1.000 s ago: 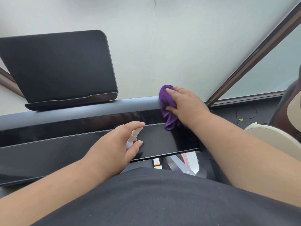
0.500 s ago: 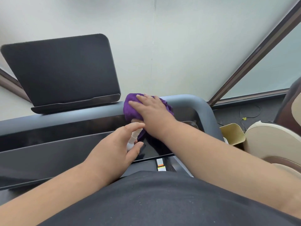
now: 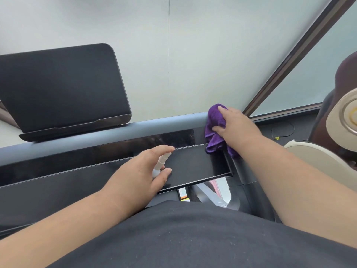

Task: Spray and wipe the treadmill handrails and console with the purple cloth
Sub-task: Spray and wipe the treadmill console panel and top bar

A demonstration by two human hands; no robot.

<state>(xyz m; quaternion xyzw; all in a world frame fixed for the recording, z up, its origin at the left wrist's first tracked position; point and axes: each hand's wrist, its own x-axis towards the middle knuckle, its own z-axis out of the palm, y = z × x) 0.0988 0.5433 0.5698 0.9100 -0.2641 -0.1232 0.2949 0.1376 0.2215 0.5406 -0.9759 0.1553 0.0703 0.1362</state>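
My right hand presses the purple cloth against the right end of the grey front handrail, where the rail bends toward me. The cloth hangs down over the edge of the glossy black console. My left hand rests over the console's middle, holding a small white spray bottle between thumb and forefinger, nozzle pointing up and right. A black tablet holder stands on the rail at the left.
A pale wall fills the background, with a dark window frame running diagonally at right. A beige and brown massage chair stands close on the right. The treadmill's grey frame and a small warning label show below the console.
My right hand has slid the purple cloth along the handrail, from near the console's middle back out to the right end. My left hand with the spray bottle has stayed in place.
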